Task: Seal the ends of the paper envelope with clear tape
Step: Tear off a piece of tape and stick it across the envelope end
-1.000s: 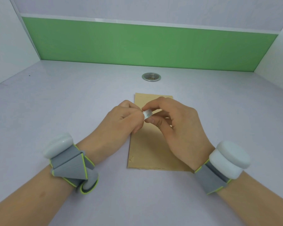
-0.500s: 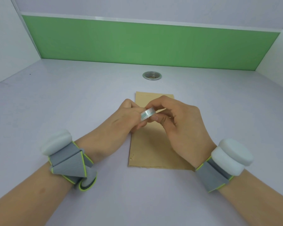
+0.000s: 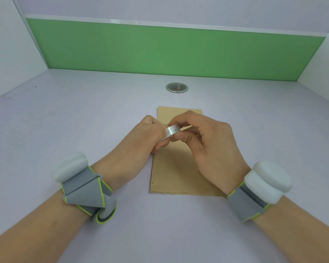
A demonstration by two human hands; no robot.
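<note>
Barely anything has shifted: the tape roll point(image 3: 172, 130) tilts flatter, pinched between right hand point(image 3: 207, 143) and left hand point(image 3: 141, 139), both closed on it. Directly below them at frame centre lies the paper envelope point(image 3: 175, 171), its long axis running from lower to upper frame, both ends about equally near either hand

At the frame's centre, both hands cover the middle of the envelope point(image 3: 176, 168), and the right hand point(image 3: 211, 147) hides its lower right corner. Most of the tape roll point(image 3: 172, 129) is hidden behind the fingers point(image 3: 179, 137); whether a free end is lifted cannot be told. Both forearms are cut off by the bottom edge, and what lies inside the bench's round metal hole point(image 3: 177, 87) is too small to tell.
</note>
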